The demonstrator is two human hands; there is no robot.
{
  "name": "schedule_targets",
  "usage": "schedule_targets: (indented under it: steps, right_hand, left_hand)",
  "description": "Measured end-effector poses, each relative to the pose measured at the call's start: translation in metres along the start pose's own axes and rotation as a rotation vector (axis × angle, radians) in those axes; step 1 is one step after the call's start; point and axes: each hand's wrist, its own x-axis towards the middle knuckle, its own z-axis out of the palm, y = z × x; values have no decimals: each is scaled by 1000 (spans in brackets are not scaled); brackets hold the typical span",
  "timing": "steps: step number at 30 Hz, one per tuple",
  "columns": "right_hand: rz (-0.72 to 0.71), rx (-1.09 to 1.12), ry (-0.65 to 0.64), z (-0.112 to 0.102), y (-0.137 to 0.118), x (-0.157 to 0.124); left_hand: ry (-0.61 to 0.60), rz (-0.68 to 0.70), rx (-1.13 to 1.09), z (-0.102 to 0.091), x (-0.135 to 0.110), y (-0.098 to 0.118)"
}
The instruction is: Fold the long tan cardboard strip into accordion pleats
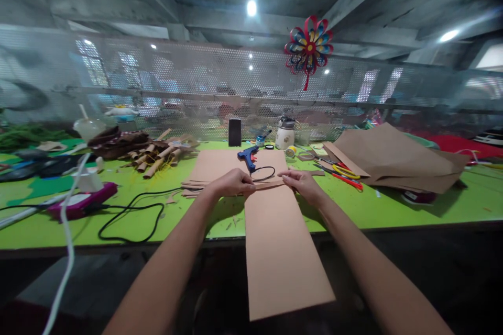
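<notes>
A long sheet of brown kraft paper (281,251) lies across the table's front edge, its near end hanging toward me. At its far end a narrow strip is folded over. My left hand (234,182) pinches the left end of that fold between thumb and fingers. The right end of the fold is pinched by my right hand (303,184). Just beyond the fold, a blue glue gun (247,157) with a red trigger rests on a stack of brown paper sheets (212,163), its black cord looping near the fold.
Scissors with red handles (348,182) and yellow-handled ones (346,170) lie to the right, before a large brown paper pile (396,159). At left are rolled paper tubes (157,159), a purple power strip (83,201) and loose cords. A phone (234,132) and a bottle (285,133) stand behind.
</notes>
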Motion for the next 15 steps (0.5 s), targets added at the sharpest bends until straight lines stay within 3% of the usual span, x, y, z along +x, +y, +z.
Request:
schedule_targets:
  steps: [3, 8, 11, 15]
  right_hand:
    - [49, 117, -16, 0, -5, -2]
    - [142, 538, -30, -4, -23, -7]
    - [150, 574, -34, -4, -33, -10]
    - [193, 494, -372, 2, -48, -17]
  left_hand:
    - [-22, -8, -102, -1, -3, 4]
    - [-93, 99, -421, -4, -13, 22]
    - [-94, 149, -526, -2, -15, 30]
    - [-139, 184, -623, 6, -13, 35]
